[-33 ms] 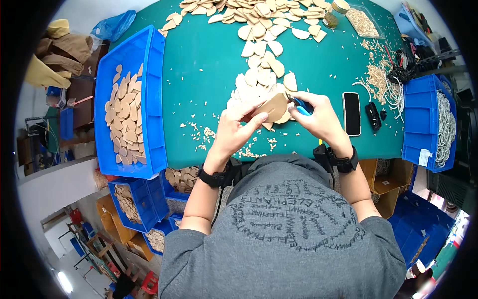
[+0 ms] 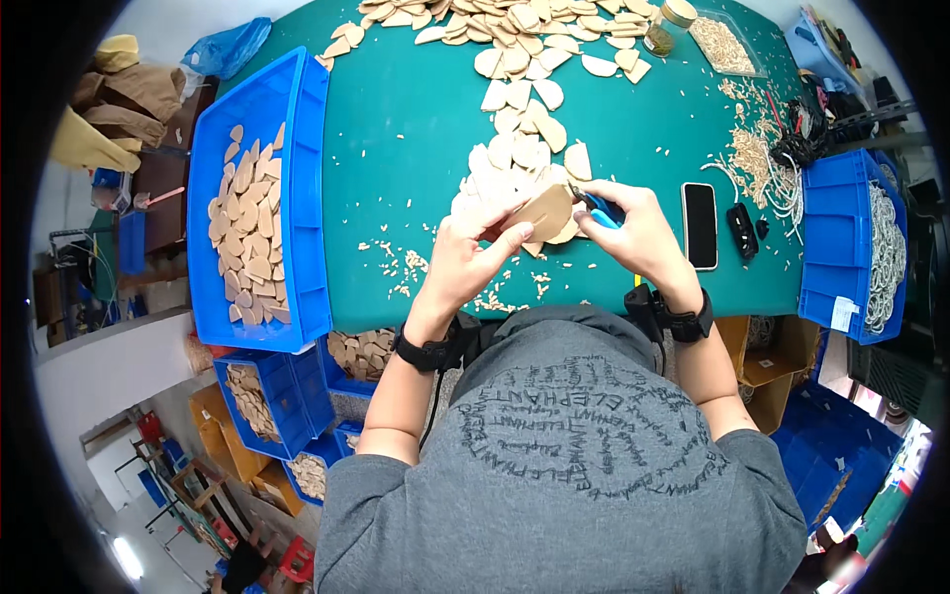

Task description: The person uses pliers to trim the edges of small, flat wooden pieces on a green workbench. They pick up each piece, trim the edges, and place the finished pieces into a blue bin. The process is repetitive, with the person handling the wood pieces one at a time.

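My left hand [image 2: 475,249] grips a flat, rounded tan wooden piece [image 2: 550,214] between thumb and fingers, tilted up off the table. A small slot shows in its face. In my right hand [image 2: 633,236] are blue-handled pliers [image 2: 602,212], fingers wrapped round the handles. Their dark tip meets the right edge of the piece; whether the jaws grip anything there is too small to tell. Under and beyond my hands lies a heap of similar wooden pieces [image 2: 500,153], running back to a larger pile [image 2: 515,22] at the far edge.
On the left stands a blue bin [image 2: 315,198] of wooden pieces. Small pegs [image 2: 406,269] are scattered by my left hand. To the right lie a phone [image 2: 699,226], a black object [image 2: 740,231], a peg heap [image 2: 749,158] and a blue crate [image 2: 826,247] of pale cords. A jar [image 2: 657,40] stands far right.
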`<state>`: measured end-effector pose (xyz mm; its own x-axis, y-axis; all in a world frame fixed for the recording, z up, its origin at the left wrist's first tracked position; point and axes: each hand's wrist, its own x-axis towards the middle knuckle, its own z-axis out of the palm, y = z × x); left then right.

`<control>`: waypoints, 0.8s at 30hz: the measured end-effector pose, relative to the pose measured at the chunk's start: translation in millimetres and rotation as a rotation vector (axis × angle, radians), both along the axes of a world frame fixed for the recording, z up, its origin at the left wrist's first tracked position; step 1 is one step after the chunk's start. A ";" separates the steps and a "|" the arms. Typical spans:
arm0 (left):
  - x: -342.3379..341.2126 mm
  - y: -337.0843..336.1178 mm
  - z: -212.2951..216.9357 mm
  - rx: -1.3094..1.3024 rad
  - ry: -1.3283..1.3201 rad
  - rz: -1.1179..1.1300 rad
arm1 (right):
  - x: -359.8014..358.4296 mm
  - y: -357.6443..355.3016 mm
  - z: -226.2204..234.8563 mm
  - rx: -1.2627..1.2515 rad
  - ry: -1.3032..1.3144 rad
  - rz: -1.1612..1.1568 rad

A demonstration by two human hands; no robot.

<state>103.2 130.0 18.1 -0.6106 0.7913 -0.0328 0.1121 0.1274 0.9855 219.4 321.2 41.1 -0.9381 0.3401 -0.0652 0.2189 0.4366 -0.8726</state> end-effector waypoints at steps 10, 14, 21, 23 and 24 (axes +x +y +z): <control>-1.6 -3.1 2.5 -0.018 0.196 -0.011 | -0.4 6.4 0.3 0.017 -0.020 0.093; -3.3 -3.3 2.8 -0.037 0.209 -0.022 | -0.7 7.0 -2.2 0.021 0.021 0.106; -5.2 -3.5 7.0 -0.074 0.270 -0.043 | -0.8 8.2 0.2 -0.008 0.020 0.133; -5.4 -2.8 8.0 -0.059 0.296 -0.050 | -0.7 8.3 -0.5 -0.018 0.014 0.129; -5.0 -2.7 8.3 -0.064 0.297 -0.045 | -1.1 8.3 -1.0 -0.023 0.011 0.128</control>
